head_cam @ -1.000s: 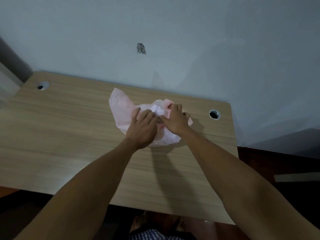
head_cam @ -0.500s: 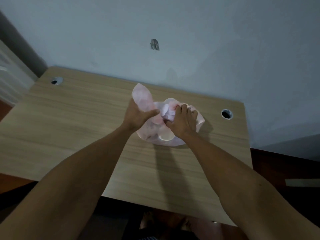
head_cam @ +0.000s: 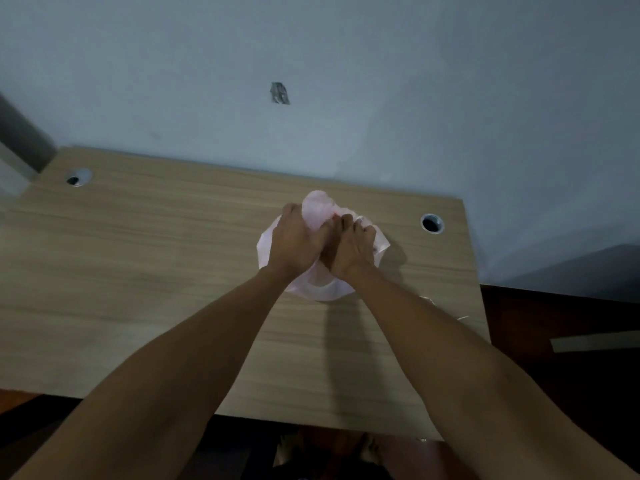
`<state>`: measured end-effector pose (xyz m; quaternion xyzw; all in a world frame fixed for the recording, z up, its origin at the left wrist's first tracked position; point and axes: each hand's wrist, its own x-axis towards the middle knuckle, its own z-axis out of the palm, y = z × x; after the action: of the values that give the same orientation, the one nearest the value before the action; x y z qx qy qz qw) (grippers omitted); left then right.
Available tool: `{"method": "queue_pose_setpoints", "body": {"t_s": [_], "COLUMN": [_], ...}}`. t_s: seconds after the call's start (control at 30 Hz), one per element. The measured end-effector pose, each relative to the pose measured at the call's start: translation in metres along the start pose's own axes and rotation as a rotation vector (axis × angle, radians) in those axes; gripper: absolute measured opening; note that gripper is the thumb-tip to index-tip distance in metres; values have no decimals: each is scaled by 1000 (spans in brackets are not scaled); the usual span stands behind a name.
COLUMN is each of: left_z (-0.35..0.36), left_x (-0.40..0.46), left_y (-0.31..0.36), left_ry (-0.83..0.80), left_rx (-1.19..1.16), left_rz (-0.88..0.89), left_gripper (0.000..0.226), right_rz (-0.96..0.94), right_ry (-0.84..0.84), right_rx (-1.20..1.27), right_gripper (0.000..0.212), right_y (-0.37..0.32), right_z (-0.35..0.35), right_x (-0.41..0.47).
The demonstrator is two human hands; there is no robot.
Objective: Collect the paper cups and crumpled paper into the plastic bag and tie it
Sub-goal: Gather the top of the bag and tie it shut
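While both bare forearms reach in from the bottom of the head view, the two hands meet over a pale pink plastic bag sitting on the wooden desk, towards its far right part, not far from the wall.

Left hand: fingers curled round a gathered tuft of the bag's upper film, which sticks up past the knuckles. Grip closed on the plastic.

Right hand: fingers curled down into bunched film on the bag's right side, thumb side touching the left hand. Grip also closed on the bag.

Bag bulges round below the wrists, bottom resting on the desk; a rounded pale shape shows through the film near the front, prob. a cup, but can't tell for sure. Other contents hidden by hands and film. Whether a knot is formed: can't tell, hands cover it.

Desk has 2 round cable holes: one far left, one just right of the bag. Small grey mark on the wall above. A thin pale scrap lies near the desk's right edge, beside the right forearm. Dark floor at right.
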<state>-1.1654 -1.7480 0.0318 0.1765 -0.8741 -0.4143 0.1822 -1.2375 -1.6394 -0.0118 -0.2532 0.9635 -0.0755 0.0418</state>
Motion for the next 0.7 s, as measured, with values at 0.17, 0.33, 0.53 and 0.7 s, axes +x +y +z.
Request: {"method": "queue_pose_setpoints", "body": {"t_s": [0.17, 0.33, 0.53, 0.7], "left_z": [-4, -14, -19, -22], "left_x": [2, 14, 27, 19], "left_y": [7, 34, 63, 77], "left_ry": [30, 173, 239, 107], "left_rx": [136, 14, -339, -61], "left_rz": [60, -74, -531, -213], "left_gripper": [48, 33, 36, 26], "right_rz": [47, 78, 183, 281], "right_ry": [74, 322, 237, 198], "right_rx": [404, 577, 860, 852], "right_gripper": [46, 34, 93, 20], "right_y": [21, 32, 30, 30], "right_z": [-33, -64, -94, -112], "right_x": [3, 11, 4, -7]}}
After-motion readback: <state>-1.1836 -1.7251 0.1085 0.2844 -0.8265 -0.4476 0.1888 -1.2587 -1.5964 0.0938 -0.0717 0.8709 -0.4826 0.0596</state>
